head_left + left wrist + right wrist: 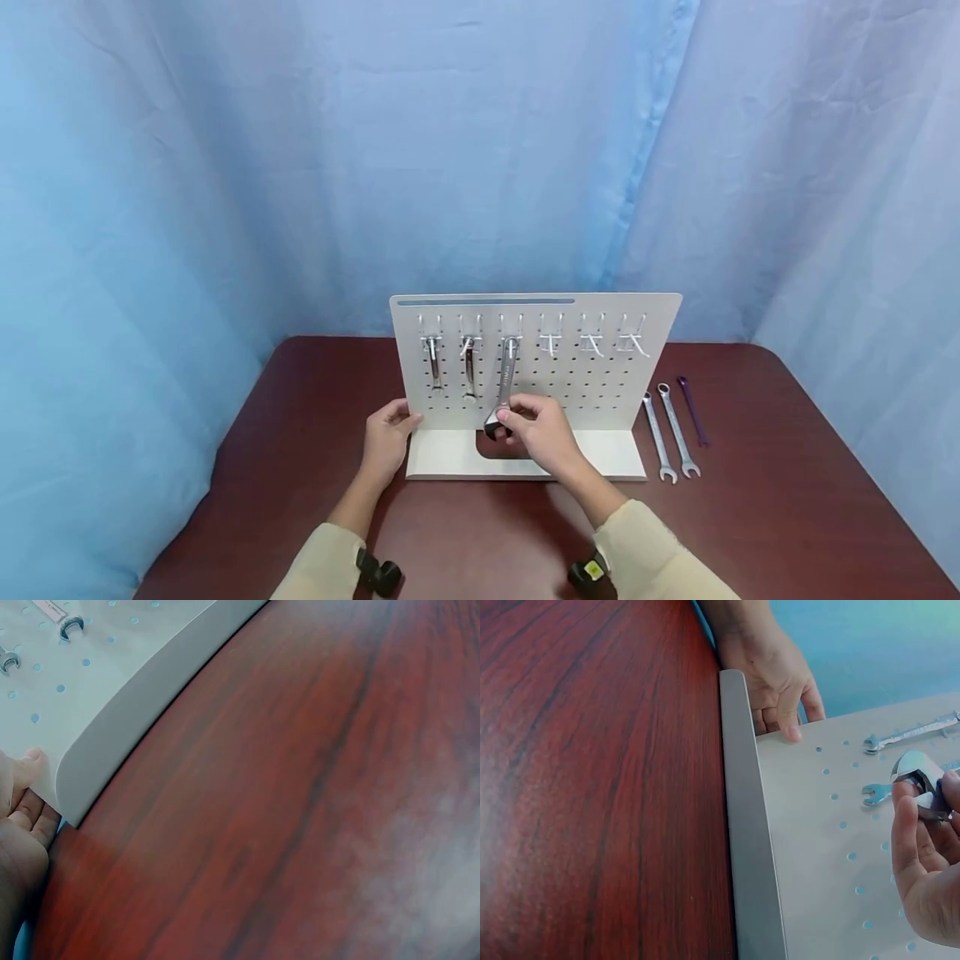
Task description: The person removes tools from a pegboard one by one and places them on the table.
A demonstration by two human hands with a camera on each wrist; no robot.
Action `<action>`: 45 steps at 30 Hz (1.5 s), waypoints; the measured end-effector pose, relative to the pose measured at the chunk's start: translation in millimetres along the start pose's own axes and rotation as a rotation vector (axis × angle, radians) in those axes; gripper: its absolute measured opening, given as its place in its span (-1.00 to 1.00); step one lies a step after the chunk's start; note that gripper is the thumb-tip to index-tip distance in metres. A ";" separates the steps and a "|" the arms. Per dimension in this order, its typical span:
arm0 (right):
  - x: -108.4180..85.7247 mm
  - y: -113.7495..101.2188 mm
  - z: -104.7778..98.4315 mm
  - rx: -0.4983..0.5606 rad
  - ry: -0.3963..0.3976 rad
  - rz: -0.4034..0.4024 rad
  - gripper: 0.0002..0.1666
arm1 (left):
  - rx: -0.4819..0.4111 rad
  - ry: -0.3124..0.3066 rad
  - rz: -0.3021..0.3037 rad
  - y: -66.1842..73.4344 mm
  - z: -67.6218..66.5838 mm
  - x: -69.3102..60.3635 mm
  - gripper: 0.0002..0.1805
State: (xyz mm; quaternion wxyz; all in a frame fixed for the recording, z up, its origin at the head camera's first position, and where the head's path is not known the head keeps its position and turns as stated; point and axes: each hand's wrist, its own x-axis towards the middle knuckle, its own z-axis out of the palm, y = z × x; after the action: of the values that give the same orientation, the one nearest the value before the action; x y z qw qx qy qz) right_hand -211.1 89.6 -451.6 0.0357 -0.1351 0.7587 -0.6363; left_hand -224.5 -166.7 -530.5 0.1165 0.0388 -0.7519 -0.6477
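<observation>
A white pegboard stands on the table with hooks along its upper part. Two small wrenches hang at its left, one of them on the second hook. From the third hook hangs a larger wrench; my right hand pinches its lower, wide-jawed end between thumb and fingers, also visible in the right wrist view, where the hand is at the wrench head. My left hand grips the board's lower left edge, thumb on the front face and fingers behind it.
Right of the board, two silver wrenches and a purple one lie on the dark red table. Three hooks on the board's right half hold nothing. Blue curtains hang behind and at both sides.
</observation>
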 end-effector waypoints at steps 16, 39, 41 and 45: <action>-13.9 -7.2 -2.4 0.040 0.008 -0.021 -0.90 | -0.003 0.004 -0.031 1.0 1.3 0.5 -0.76; -47.1 -22.7 -9.2 -0.048 -0.023 -0.087 -0.92 | 0.021 0.008 -0.031 1.8 0.2 -1.5 -0.76; -52.0 -23.7 -15.0 -0.053 -0.027 -0.095 -0.92 | 0.019 0.005 -0.028 1.8 0.4 -1.2 -0.76; -64.2 -22.3 -36.2 -0.080 -0.046 -0.158 -0.91 | 0.009 0.012 -0.025 1.2 1.8 -0.4 -0.77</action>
State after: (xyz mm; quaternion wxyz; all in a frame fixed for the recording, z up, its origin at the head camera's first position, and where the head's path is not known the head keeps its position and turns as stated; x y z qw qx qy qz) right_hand -154.0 136.9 -430.7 -0.0028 -0.2105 0.7693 -0.6032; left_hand -224.4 -164.6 -529.7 0.1129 0.0524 -0.7535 -0.6455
